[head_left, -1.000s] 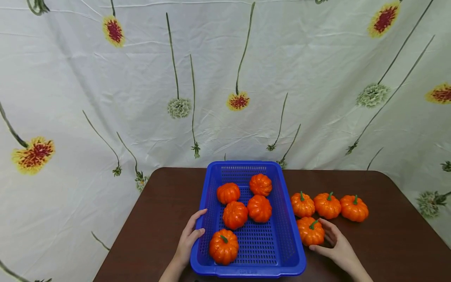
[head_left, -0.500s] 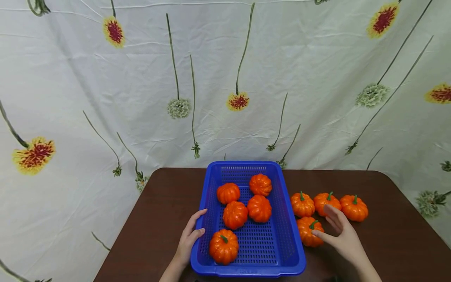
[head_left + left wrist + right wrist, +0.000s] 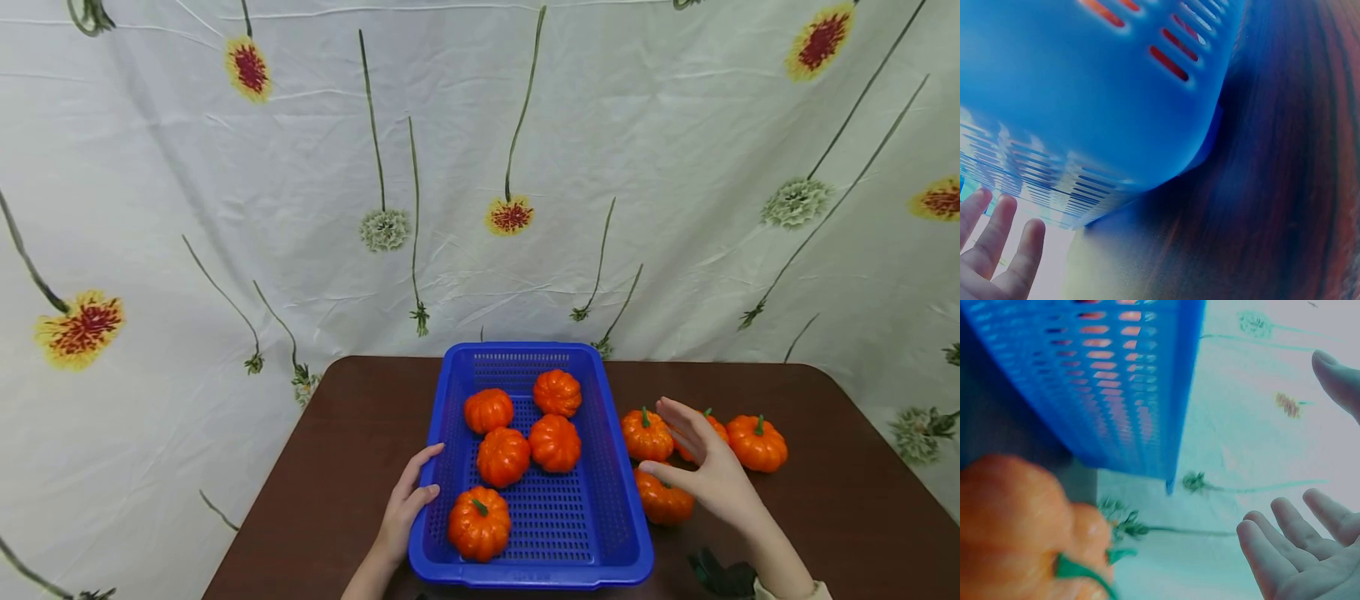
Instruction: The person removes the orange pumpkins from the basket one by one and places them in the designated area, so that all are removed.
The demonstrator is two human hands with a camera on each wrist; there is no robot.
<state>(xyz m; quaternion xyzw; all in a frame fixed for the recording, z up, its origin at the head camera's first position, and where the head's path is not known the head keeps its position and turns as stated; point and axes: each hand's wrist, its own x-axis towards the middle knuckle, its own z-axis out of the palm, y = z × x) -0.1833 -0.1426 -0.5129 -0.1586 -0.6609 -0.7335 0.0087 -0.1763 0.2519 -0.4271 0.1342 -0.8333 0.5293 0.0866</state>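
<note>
My left hand [image 3: 401, 512] rests at the left rim of a blue plastic basket [image 3: 536, 575], its index finger and thumb at the edge. In the left wrist view, straight fingers [image 3: 1027, 256] show beside the slotted outer wall. Several small orange pumpkins [image 3: 480, 523] lie inside the basket. On the right, my right hand [image 3: 708, 471] hovers with fingers spread and holds nothing. It overlaps the near pumpkin [image 3: 660, 498] and partly hides a pumpkin behind it [image 3: 717, 427]. In the right wrist view the fingers [image 3: 1260, 556] are apart from the blurred pumpkins [image 3: 1010, 531].
Two more pumpkins, one beside the basket [image 3: 645, 437] and one farther right [image 3: 757, 444], sit on the dark brown table [image 3: 832, 500]. A white cloth with printed flowers [image 3: 300, 167] hangs behind the table. A dark strap-like object [image 3: 720, 573] shows near my right wrist.
My right hand has come off the near pumpkin, risen, and moved up and left over the pumpkins with its fingers spread. The left hand and basket have stayed in place.
</note>
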